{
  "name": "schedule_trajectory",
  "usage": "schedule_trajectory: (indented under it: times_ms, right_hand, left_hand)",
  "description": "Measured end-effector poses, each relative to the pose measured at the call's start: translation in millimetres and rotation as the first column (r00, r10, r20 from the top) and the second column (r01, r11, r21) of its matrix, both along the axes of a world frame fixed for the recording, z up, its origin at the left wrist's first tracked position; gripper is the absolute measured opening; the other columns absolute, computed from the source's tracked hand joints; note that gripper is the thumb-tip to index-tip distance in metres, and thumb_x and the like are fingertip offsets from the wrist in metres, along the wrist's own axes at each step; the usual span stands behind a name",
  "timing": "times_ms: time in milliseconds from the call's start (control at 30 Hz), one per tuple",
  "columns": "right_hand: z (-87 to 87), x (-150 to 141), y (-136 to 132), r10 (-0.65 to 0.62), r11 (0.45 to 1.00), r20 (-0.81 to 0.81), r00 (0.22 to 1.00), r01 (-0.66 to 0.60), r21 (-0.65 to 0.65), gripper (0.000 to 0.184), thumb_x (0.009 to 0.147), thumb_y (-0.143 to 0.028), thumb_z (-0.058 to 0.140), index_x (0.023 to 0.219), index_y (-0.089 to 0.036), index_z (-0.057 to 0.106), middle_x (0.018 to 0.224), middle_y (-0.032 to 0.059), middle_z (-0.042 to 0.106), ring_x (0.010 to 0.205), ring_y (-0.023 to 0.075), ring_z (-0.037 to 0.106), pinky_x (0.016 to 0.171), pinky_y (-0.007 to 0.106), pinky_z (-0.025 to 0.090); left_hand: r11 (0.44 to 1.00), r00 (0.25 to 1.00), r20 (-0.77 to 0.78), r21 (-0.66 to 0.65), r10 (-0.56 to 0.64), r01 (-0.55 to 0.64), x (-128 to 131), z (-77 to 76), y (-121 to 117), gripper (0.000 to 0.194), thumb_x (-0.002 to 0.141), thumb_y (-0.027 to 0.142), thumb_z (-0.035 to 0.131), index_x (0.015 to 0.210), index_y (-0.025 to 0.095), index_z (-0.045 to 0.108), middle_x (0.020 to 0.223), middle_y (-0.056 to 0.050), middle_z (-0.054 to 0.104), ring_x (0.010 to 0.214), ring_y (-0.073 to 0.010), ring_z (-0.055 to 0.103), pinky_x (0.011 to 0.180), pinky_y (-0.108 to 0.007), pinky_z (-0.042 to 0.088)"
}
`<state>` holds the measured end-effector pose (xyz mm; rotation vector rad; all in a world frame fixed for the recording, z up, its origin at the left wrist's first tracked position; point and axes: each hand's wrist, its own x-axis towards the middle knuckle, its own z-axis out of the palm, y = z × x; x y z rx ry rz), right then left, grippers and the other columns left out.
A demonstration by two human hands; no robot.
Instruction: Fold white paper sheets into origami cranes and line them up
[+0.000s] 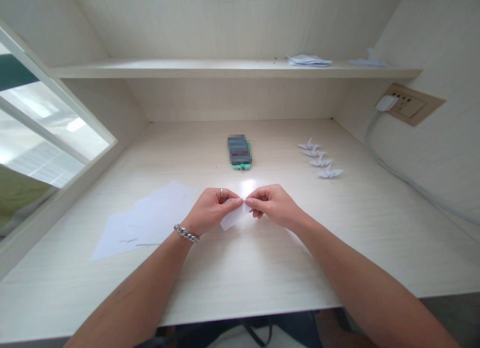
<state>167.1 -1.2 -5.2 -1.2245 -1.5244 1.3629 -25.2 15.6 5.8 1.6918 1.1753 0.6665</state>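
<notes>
A small folded piece of white paper (233, 218) is held between my two hands, a little above the desk. My left hand (213, 208), with a ring and a chain bracelet at the wrist, pinches it from the left with thumb and fingers. From the other side my right hand (275, 204) pinches the paper's upper right edge, its fingertips almost touching those of the left. Part of the paper is hidden behind the fingers. White paper sheets (150, 218) lie overlapping beside my left hand.
Several folded paper cranes (320, 162) stand in a row at the back right. A phone in a green case (240, 153) lies ahead of my hands. Stacked paper (309, 61) rests on the shelf (187, 69). A white cable (397, 173) runs from the wall socket (412, 105).
</notes>
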Motion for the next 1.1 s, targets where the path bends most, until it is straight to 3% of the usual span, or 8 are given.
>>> schedule_trajectory:
  times_ms: [200, 333, 567, 1100]
  right_hand:
    - [3.9, 1.1, 0.7, -0.044, 0.998, -0.041, 0.998, 0.042, -0.05, 0.026, 0.073, -0.036, 0.07, 0.071, -0.011, 0.07, 0.061, 0.0049, 0.067, 0.054, 0.011, 0.06, 0.053, 0.023, 0.049]
    - [2.8, 0.8, 1.1, -0.044, 0.998, -0.04, 0.998, 0.043, -0.036, 0.027, 0.072, -0.037, 0.072, 0.07, -0.011, 0.071, 0.06, 0.0048, 0.067, 0.052, 0.0107, 0.059, 0.05, 0.023, 0.048]
    - [2.2, 3.0, 2.0, -0.029, 0.996, -0.173, 0.984, 0.013, -0.088, 0.033, 0.065, -0.04, 0.078, 0.081, -0.011, 0.074, 0.064, 0.0043, 0.068, 0.06, 0.0121, 0.062, 0.062, 0.027, 0.053]
    - [0.1, 0.3, -0.1, -0.048, 0.999, -0.125, 0.991, 0.044, -0.028, 0.029, 0.072, -0.041, 0.071, 0.071, -0.012, 0.068, 0.064, 0.0047, 0.067, 0.056, 0.0122, 0.061, 0.057, 0.027, 0.051]
  left_hand:
    - [0.995, 0.996, 0.03, 0.051, 0.08, -0.081, -1.0, 2.4, 1.0, 0.028, 0.074, 0.041, 0.067, 0.074, 0.013, 0.071, 0.064, -0.004, 0.068, 0.055, -0.0137, 0.057, 0.047, -0.021, 0.04]
    - [0.997, 0.999, -0.009, 0.061, 0.051, -0.05, -0.9, 1.3, 1.5, 0.028, 0.075, 0.042, 0.066, 0.074, 0.014, 0.073, 0.064, -0.004, 0.069, 0.054, -0.0134, 0.056, 0.046, -0.021, 0.038]
    - [0.99, 0.996, 0.0, 0.109, 0.086, -0.085, -1.9, 4.2, 1.4, 0.03, 0.075, 0.043, 0.066, 0.074, 0.014, 0.072, 0.065, -0.004, 0.07, 0.055, -0.0142, 0.057, 0.048, -0.022, 0.04]
    - [0.988, 0.998, -0.036, 0.147, 0.06, -0.054, -1.2, 5.2, -1.1, 0.027, 0.078, 0.04, 0.064, 0.075, 0.015, 0.073, 0.067, -0.003, 0.071, 0.056, -0.013, 0.057, 0.049, -0.021, 0.04]
